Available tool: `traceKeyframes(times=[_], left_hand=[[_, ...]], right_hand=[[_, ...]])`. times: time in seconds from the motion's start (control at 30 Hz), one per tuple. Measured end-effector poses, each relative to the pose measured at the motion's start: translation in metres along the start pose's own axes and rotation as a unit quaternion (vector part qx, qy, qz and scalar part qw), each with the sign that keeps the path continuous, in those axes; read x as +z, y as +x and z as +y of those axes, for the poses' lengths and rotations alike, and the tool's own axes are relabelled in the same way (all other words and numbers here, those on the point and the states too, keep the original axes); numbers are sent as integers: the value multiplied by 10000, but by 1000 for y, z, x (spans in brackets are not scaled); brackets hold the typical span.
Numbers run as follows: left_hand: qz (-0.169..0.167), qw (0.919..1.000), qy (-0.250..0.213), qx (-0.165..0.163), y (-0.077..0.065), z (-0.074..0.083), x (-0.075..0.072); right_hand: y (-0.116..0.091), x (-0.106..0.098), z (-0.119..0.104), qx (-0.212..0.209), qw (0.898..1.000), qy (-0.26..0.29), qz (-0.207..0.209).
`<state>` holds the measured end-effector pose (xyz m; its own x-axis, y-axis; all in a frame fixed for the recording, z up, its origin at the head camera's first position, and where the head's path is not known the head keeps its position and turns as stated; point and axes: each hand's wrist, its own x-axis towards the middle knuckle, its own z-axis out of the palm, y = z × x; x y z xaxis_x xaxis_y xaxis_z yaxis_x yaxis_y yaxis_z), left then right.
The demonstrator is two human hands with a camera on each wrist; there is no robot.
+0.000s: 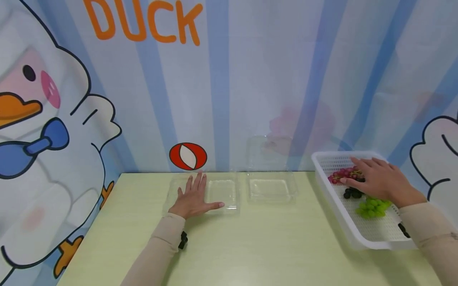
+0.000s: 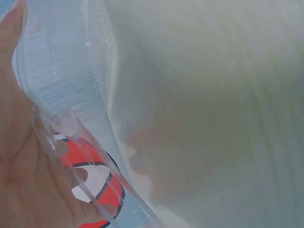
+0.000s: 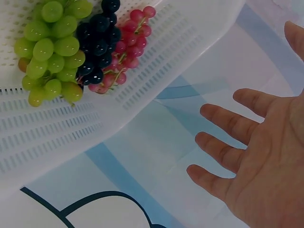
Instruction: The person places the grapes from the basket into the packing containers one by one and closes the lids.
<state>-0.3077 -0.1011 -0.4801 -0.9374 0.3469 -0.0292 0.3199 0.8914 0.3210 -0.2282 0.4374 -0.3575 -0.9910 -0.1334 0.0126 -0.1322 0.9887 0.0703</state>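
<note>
The left hand (image 1: pixel 195 200) lies over the left clear plastic container (image 1: pixel 222 192), which shows on both sides of it on the pale table (image 1: pixel 222 254). Its fingers are almost straight and well spread, with the thumb pointing to the right, and they are not curled around anything; in the left wrist view, part of the fingers is seen through the transparent plastic, but I cannot tell how firmly they touch it. Just to the right of this container is a second clear container (image 1: pixel 270 188), and its lid (image 1: pixel 268 153) stands raised in front of the striped curtain (image 1: pixel 247 79). The right hand (image 1: pixel 384 180) is above the white basket (image 1: pixel 388 244), at the right side of the table. Its fingers are also extended and loosely apart, and the right wrist view shows the palm with nothing in it, so this hand holds no fruit. Inside the basket are three bunches, one beside another: the red grapes (image 1: pixel 345 174) toward the far end, the dark grapes (image 1: pixel 353 193) in the middle, and the green grapes (image 1: pixel 373 207) nearest to the person. In the head view, the right hand partly hides the red and the dark bunches.
</note>
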Motion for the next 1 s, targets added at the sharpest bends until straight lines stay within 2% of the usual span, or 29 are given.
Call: traceKeyframes(times=[0.23, 1.0], left_hand=[[-79, 9999, -91, -5, -1, -1, -2], [-292, 9994, -170, -103, 1, -2, -3]], right_hand=[[9, 6, 14, 84, 9995, -72, -312], [31, 21, 45, 98, 9966, -177, -804]])
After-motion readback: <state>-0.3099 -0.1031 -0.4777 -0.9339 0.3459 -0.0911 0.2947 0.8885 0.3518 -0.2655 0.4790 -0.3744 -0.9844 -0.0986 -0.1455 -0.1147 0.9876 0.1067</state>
